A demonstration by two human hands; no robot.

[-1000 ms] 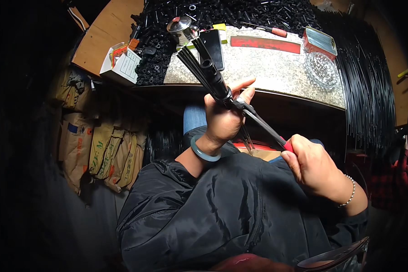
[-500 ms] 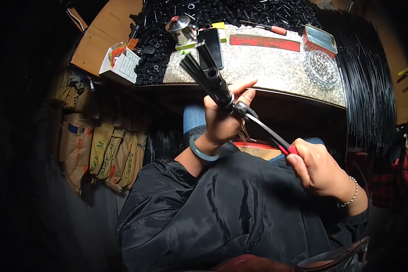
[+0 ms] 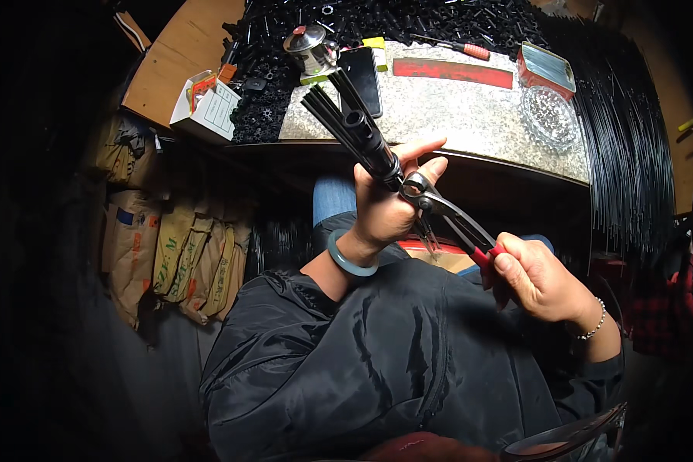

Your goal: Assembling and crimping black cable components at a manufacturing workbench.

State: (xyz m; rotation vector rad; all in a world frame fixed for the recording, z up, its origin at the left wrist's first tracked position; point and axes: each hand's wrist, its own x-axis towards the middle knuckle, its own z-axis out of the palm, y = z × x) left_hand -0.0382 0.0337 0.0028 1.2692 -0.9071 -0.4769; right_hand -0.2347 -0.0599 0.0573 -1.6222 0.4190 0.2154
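Large green printed characters are borne by the yellowish sacks (image 3: 179,266) at the left, running lengthwise along their fronts. Fine dark print, too small to be read, is carried on the white box (image 3: 219,114) on the counter (image 3: 158,88).

Left hand (image 3: 383,214) hides the middle of the black rod bundle (image 3: 350,138); can't tell if pincers (image 3: 426,203) touch it. Right hand (image 3: 537,279) covers part of red grips (image 3: 480,258). 12 o'clock: phone (image 3: 367,73) partly behind rods, parts pile (image 3: 408,19) cut by top edge. 3 o'clock: plaid cloth (image 3: 658,312) lost in shadow.
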